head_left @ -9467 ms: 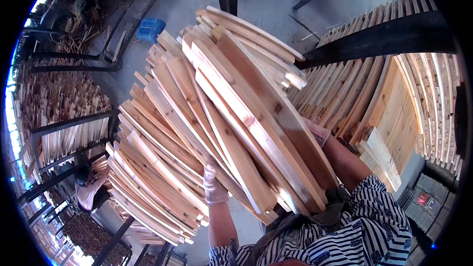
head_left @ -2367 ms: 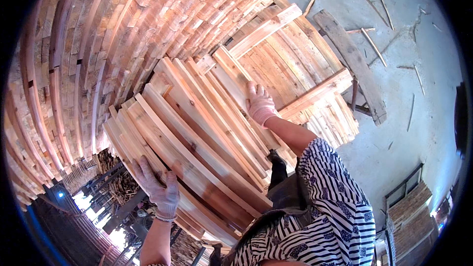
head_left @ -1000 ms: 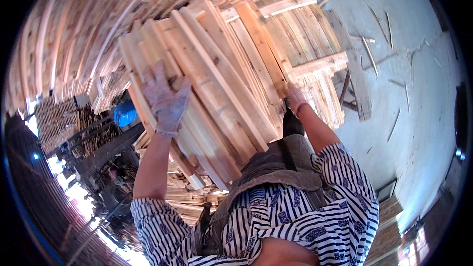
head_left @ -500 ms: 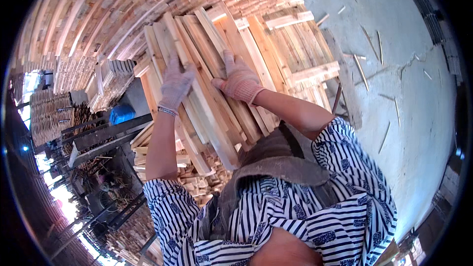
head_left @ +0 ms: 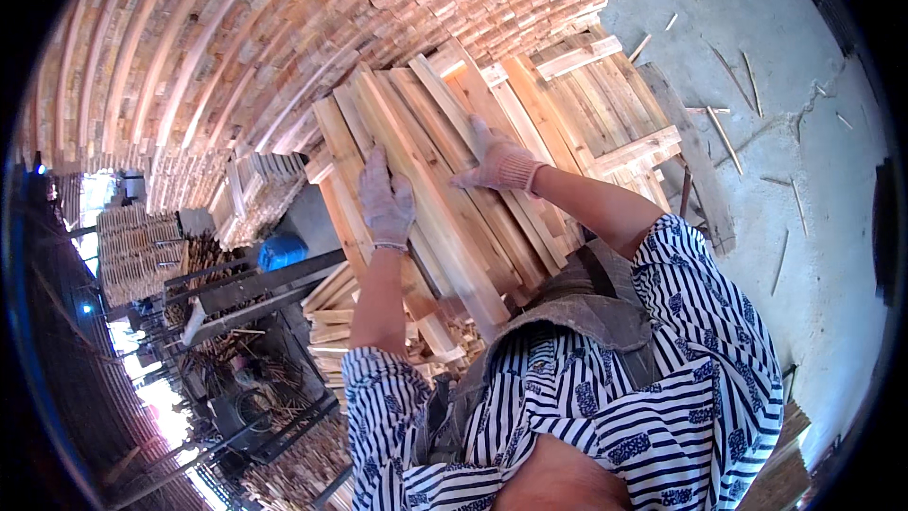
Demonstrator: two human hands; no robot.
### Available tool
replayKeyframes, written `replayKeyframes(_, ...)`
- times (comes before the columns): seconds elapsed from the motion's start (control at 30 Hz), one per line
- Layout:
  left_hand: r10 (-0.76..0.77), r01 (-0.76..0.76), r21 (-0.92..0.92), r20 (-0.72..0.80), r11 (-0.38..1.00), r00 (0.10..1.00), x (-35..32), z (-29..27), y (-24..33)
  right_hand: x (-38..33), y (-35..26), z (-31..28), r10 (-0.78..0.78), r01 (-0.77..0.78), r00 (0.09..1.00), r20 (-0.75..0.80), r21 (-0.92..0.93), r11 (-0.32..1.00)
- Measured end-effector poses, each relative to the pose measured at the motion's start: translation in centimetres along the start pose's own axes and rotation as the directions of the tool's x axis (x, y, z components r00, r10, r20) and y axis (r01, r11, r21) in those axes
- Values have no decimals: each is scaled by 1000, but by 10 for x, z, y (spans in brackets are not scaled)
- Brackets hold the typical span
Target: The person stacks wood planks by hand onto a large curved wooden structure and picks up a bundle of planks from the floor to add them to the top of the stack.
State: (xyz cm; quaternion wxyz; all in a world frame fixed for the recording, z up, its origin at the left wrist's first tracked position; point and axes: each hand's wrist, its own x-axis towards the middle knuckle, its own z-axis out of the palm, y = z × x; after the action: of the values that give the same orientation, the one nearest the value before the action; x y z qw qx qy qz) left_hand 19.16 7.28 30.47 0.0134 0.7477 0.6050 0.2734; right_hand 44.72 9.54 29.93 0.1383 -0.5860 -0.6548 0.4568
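Both my hands wear pale knit gloves and rest over a row of long, light wooden boards. My left hand [head_left: 386,208] lies on the left part of the row, fingers stretched out, against the edge of a wide pale board [head_left: 426,185]. Farther right, my right hand [head_left: 501,163] has its thumb spread from the fingers and touches a narrow wooden strip [head_left: 440,85] near the row's right side. The boards lie side by side, slanting from far left toward my body, with their near ends close to my grey apron [head_left: 577,308].
A wall of stacked wood pieces [head_left: 378,0] rises beyond the boards. To the right, crosspieces [head_left: 638,147] lie over more planks. Loose sticks [head_left: 724,142] litter the grey floor [head_left: 832,199]. At left are a blue container [head_left: 282,252], a dark metal beam [head_left: 270,289] and wood offcuts [head_left: 331,322].
The whole view has shifted, with the scene now lower and farther right. The wide board by my left hand shows more of its face and lies flatter. Both hands remain on the boards.
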Motion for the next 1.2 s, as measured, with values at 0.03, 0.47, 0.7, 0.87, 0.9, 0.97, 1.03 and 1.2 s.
replayKeyframes(0.03,-38,38,-9,20,999,999,1,3,3,-3,-1,-10,34,-38,998,50,81,996)
replayKeyframes(0.47,-126,129,-10,164,992,978,10,2,29,-22,37,-26,109,-88,993,-55,299,950)
replayKeyframes(0.7,-11,11,-2,165,1000,986,0,-5,9,-14,217,-73,129,-17,987,-100,723,691)
replayKeyframes(0.87,-20,25,-23,186,999,982,0,-8,16,49,315,-67,199,-79,976,-93,697,712)
replayKeyframes(0.9,-11,16,-29,179,999,984,-2,-7,14,69,335,-59,197,-118,979,-58,625,771)
replayKeyframes(0.97,-52,66,-68,202,995,978,-6,-4,7,104,364,-35,209,-186,978,2,471,862)
replayKeyframes(1.03,-127,152,-94,237,984,963,-12,-4,4,123,356,7,300,-298,954,27,226,927)
replayKeyframes(1.2,-100,103,7,299,995,949,-23,-12,-15,124,332,41,187,-192,975,-123,-36,981)
